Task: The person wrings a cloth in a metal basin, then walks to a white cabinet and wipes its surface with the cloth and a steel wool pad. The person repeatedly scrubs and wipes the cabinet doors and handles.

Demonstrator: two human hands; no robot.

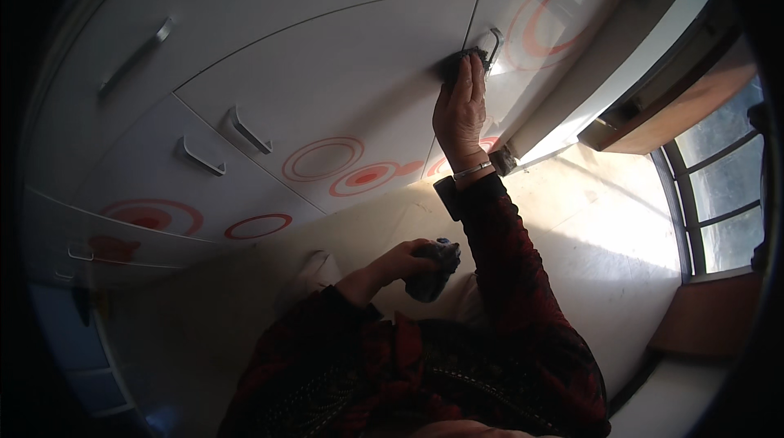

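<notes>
My right hand (462,110) reaches up to the white cabinet front and presses a dark cloth (468,61) on it. The cloth lies across the seam between two doors, just left of a curved metal handle (497,43). Its exact edges are lost in shadow. Low in front of my body, my left hand (398,263) grips a bunched grey cloth (432,272), held away from the cabinet. Red and orange ring patterns (367,177) decorate the lower part of the glossy white cabinet door (343,82).
More metal handles (248,131) stick out from the doors on the left. To the right are a wooden door leaf (680,101), standing ajar, and a barred glass panel (723,205). Sunlight falls on the pale floor (600,211). Far left, a blue panel (70,327) stands in shadow.
</notes>
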